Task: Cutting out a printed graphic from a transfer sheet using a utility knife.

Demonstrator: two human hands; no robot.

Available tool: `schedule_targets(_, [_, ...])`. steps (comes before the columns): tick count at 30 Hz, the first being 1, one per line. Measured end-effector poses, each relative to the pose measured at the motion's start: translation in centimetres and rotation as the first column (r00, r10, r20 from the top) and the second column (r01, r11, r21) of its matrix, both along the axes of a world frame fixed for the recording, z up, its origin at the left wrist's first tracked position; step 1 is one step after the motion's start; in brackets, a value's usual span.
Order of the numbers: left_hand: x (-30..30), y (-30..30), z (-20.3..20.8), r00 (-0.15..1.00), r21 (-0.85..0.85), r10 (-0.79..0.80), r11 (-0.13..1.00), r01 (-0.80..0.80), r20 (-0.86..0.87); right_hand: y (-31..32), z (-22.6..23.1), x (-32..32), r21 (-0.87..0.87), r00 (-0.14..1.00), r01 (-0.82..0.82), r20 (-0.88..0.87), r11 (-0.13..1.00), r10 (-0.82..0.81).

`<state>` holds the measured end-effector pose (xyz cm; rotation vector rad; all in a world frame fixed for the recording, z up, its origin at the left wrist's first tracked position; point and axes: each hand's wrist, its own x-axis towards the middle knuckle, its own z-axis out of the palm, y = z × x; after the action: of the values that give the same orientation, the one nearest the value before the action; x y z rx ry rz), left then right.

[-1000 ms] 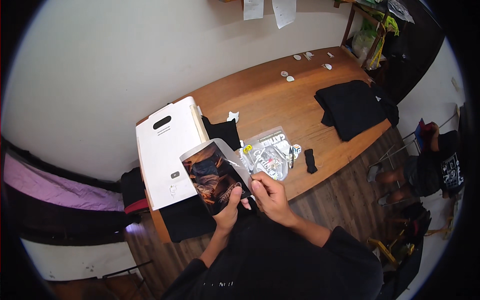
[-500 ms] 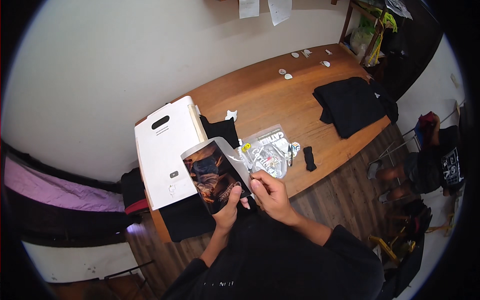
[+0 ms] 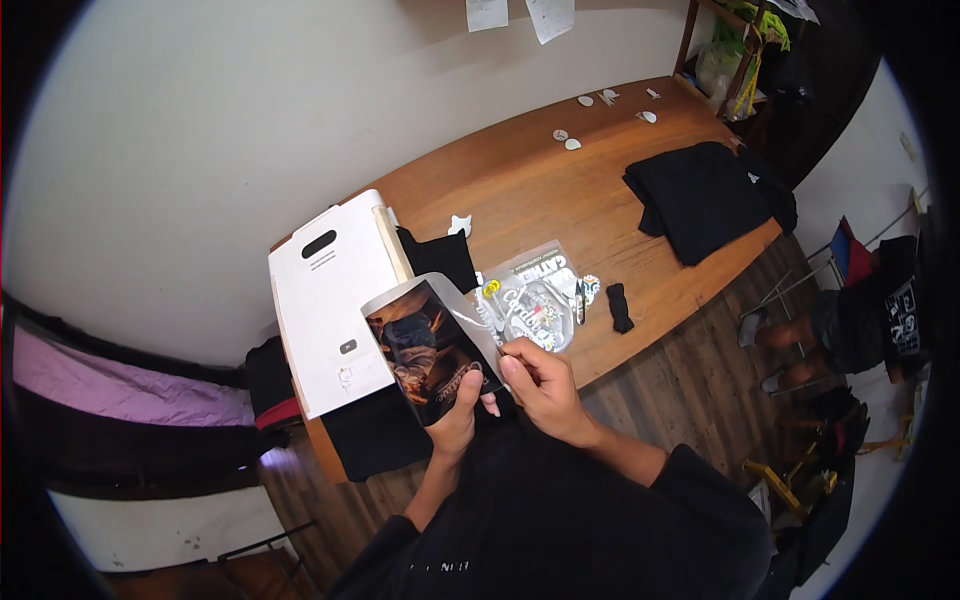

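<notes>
Little has shifted since the earlier frame: at lower centre, your left hand (image 3: 462, 418) steadies a dark printed sheet (image 3: 428, 346) while your right hand (image 3: 540, 385) pinches its clear film (image 3: 478, 318), apparently to peel it.

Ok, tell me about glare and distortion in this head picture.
Head view: fisheye bends the table edges and blackens the corners; glare streaks the clear film peeling off the dark printed sheet held in the left hand; the right hand looks sharp.

A small garment-printing workshop, by the look of it: a white heat press (image 3: 335, 290) on a long wooden table (image 3: 520, 190), folded black shirts (image 3: 705, 195), printed transfer sheets (image 3: 535, 295).
</notes>
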<state>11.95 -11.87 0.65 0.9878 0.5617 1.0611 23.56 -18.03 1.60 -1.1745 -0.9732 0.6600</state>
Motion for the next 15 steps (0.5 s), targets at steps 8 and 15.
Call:
schedule_targets(8, [0.18,-0.61,0.60,0.997,0.000,-0.072,0.997,0.072,0.017,-0.22,0.01,-0.42,0.110,0.999,0.052,-0.017,0.993,-0.051])
schedule_targets(15, [0.28,-0.96,0.73,0.999,-0.034,0.041,0.999,-0.042,-0.029,-0.41,-0.26,-0.80,0.022,0.998,0.050,-0.033,0.999,-0.050])
